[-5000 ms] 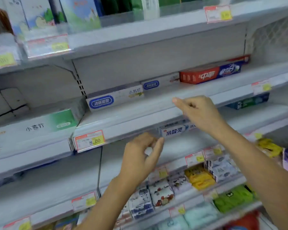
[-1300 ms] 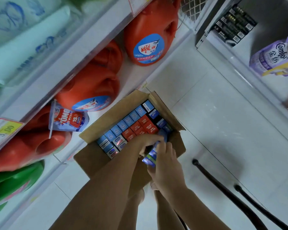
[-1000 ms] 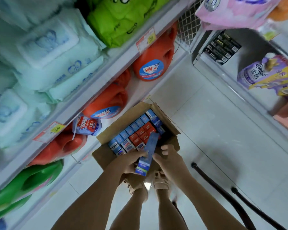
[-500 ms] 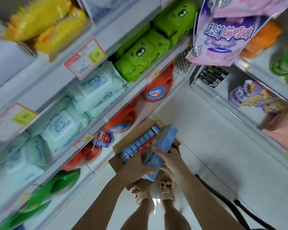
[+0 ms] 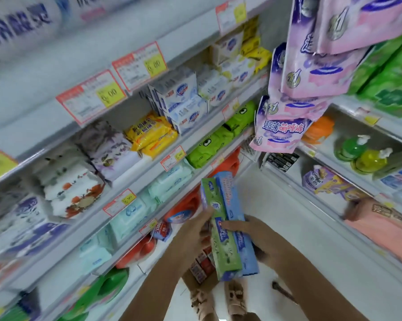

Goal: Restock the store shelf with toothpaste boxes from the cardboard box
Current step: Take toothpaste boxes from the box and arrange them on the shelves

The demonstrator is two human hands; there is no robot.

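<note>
Lifted two boxes up, left hand and right hand both gripping them. Long axis runs 6-to-12; shelf sits at 10.

The left hand and right hand grip two toothpaste boxes, green and blue, beside the stocked shelf.

Two forearms come in from the bottom edge of the frame, the left forearm and the right forearm, both bare up to the left hand and the right hand. At lower centre, between the arms, the feet wear tan open sandals, a left sandal and a right sandal. Broad textured straps cross each foot, their detail blurred.
</note>
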